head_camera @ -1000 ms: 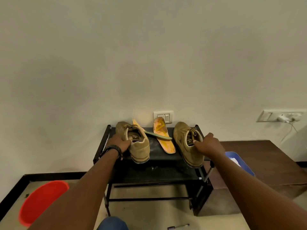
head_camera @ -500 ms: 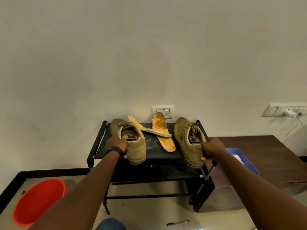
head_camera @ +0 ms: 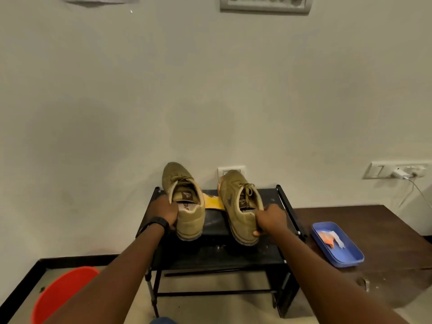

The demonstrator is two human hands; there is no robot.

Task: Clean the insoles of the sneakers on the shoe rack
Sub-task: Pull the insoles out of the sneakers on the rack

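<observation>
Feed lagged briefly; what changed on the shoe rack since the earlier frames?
The right hand gripped the right sneaker; both sneakers rose toes-up toward the wall, hiding most of the yellow insole. The left hand kept holding the left sneaker; shoe rack and blue tray unmoved.

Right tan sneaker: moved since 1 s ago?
Yes. The right tan suede sneaker, gripped by the right hand, has shifted left; its toe now overlaps the white wall socket.
</observation>
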